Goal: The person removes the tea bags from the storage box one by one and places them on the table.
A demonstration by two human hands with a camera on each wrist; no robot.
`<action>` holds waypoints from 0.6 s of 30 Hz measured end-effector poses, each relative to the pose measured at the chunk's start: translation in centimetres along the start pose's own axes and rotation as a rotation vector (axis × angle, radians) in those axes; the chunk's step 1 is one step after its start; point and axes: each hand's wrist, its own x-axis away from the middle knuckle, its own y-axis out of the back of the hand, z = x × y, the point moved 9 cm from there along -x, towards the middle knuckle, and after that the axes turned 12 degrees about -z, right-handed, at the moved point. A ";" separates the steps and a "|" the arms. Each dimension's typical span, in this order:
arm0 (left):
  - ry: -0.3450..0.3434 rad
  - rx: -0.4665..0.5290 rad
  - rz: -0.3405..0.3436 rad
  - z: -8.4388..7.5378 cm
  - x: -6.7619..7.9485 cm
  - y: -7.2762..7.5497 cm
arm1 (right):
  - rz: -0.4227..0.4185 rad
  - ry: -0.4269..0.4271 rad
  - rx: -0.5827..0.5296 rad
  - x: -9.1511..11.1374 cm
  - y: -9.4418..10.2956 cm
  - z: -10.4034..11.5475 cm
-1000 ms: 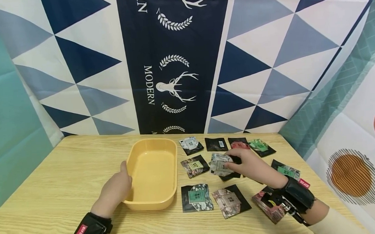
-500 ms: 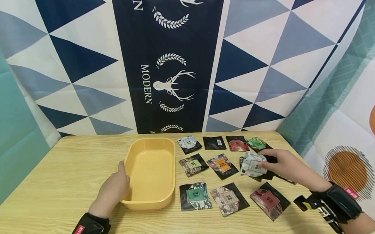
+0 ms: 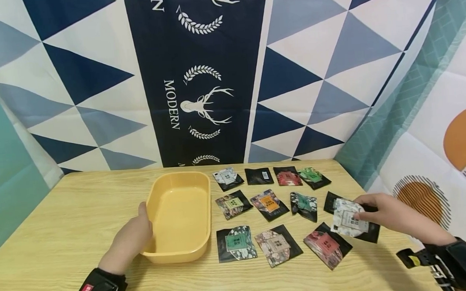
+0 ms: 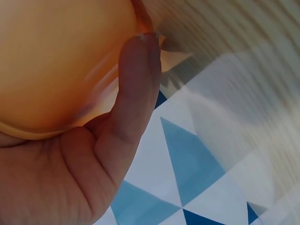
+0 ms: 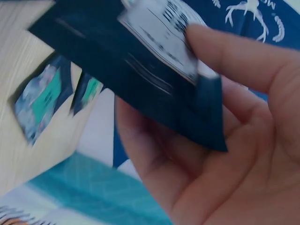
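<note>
My left hand (image 3: 132, 234) grips the left side of a yellow plastic tray (image 3: 179, 216). In the left wrist view, the thumb (image 4: 133, 89) lies against the tray wall (image 4: 56, 61); the other fingers are mostly hidden. Over at the right, my right hand (image 3: 395, 216) pinches a black sachet (image 3: 349, 218) with a pale grey-white floral label. Its thumb presses the label side, as the right wrist view shows, with curled fingers behind. Beneath the held sachet, part of another dark packet (image 3: 331, 200) shows on the table. A red-labelled sachet (image 3: 328, 246) lies just left of it.
Several black sachets lie in rows between tray and right hand, including an orange-labelled one (image 3: 269, 204), a green-labelled one (image 3: 304, 205) and a pink-labelled one (image 3: 277, 245). A patterned cloth (image 3: 198, 77) hangs behind the wooden table (image 3: 82, 206).
My right hand has carried the pale-labelled sachet rightward, uncovering the orange-labelled and then a green-labelled sachet. The left hand stays on the tray. The head view has shifted slightly right.
</note>
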 end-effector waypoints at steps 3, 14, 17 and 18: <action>-0.015 -0.006 0.000 -0.1 0.1 0.1 | 0.111 -0.031 -0.094 0.7 -0.8 -1.6; -0.021 0.085 0.035 0.2 0.0 -0.3 | 0.312 -0.161 -0.277 2.7 -3.2 -7.2; -0.010 0.117 0.047 0.5 -0.1 -0.4 | 0.295 -0.173 -0.255 2.6 -3.4 -7.7; -0.003 0.128 0.053 0.6 -0.1 -0.4 | 0.289 -0.180 -0.250 2.6 -3.5 -7.9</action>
